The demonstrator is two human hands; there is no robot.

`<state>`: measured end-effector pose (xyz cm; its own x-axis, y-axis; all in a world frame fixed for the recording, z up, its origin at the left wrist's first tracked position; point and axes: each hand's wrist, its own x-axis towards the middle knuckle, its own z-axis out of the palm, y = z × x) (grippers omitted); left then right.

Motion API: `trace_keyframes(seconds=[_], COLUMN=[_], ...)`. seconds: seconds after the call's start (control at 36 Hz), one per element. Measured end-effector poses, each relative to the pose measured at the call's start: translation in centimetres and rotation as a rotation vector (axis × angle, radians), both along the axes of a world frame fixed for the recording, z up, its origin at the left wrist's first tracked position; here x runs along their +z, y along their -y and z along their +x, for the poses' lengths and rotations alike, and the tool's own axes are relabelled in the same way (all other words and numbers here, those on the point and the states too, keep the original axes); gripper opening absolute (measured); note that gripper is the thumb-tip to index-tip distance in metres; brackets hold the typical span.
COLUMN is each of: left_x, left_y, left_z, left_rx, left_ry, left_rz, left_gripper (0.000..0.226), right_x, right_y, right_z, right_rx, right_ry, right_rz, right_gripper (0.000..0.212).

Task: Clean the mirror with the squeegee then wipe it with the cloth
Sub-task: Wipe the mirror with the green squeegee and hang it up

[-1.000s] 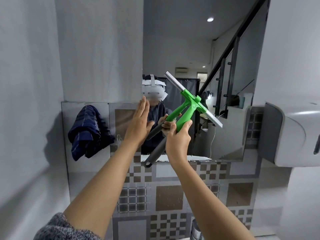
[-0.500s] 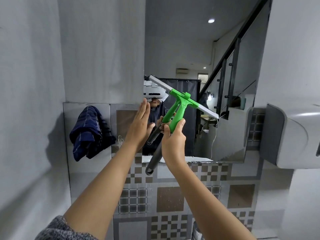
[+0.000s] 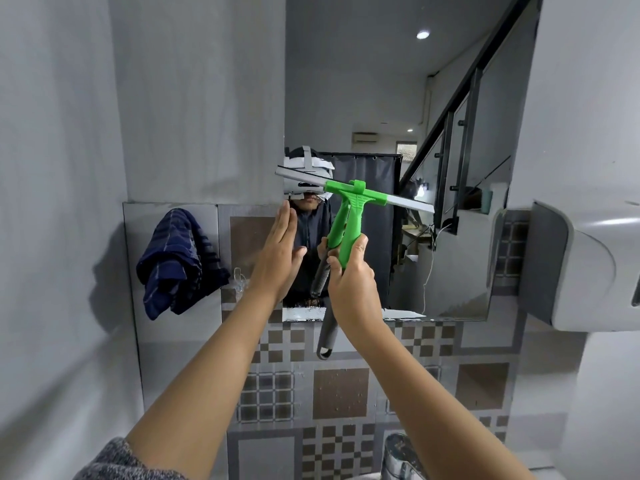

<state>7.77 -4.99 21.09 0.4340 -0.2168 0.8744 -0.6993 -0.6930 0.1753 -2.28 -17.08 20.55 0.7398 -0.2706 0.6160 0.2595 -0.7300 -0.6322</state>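
Note:
A tall mirror (image 3: 363, 98) hangs on the wall ahead, its lower edge just above the patterned tiles. My right hand (image 3: 349, 282) grips the handle of a green squeegee (image 3: 349, 216). The grey blade lies almost level against the mirror, reaching to its left edge. My left hand (image 3: 280, 254) is flat with fingers together and thumb apart, resting at the mirror's left edge, holding nothing. A dark blue striped cloth (image 3: 180, 265) hangs on the wall to the left of the mirror.
A white wall-mounted dispenser (image 3: 588, 265) juts out at the right, close to the mirror's lower right corner. A chrome tap (image 3: 401, 455) shows at the bottom. Brown and grey patterned tiles (image 3: 339, 393) cover the wall below the mirror.
The squeegee has moved left and turned from a steep diagonal to nearly level. My right hand shifted left with it. My left hand stayed at the mirror's left edge.

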Motion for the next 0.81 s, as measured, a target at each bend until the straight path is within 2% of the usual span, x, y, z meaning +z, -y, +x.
trace_keyframes(seconds=[0.81], left_x=[-3.4], left_y=[1.9], left_z=[-0.4], left_rx=[0.047], left_ry=[0.004], left_rz=[-0.144], left_gripper=[0.08], right_x=[2.3], right_y=[6.8], right_z=[-1.7], right_rx=[-0.119], right_ry=[0.024], right_rz=[-0.428], right_gripper=[0.056])
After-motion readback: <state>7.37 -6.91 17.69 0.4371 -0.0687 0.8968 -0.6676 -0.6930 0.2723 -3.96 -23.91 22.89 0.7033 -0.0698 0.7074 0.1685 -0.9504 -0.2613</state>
